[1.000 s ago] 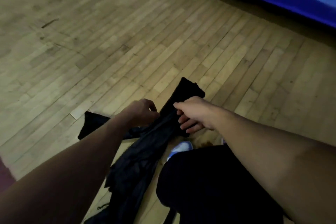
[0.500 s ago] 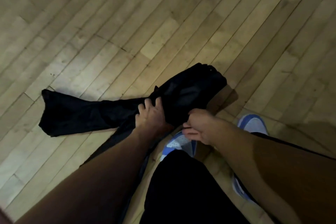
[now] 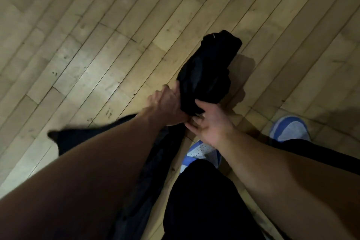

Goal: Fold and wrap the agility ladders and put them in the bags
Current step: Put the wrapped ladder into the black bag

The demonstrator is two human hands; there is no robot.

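At the middle of the view, two hands meet on one black bag. The left hand is closed round the bag's lower end, its fingers wrapped into the dark fabric so that only the back of the hand and the knuckles show. The right hand sits just beside it, touching it; its thumb presses against the bag's near edge and its fingers are loosely curled beneath, though whether they pinch the fabric or something under it cannot be told. The bag rises from both grips away from the person, tilted to the right, bulging and lifted above the wooden floor, where it throws a shadow to its right. Its contents do not show.

Below the left forearm, a second piece of black fabric lies spread on the floor, one pointed corner reaching out to the left; it runs down under the arm toward the bottom edge. Two blue-and-white shoes are in view: one just below the right hand, the other well apart to the right. Black trousers cover the near leg.
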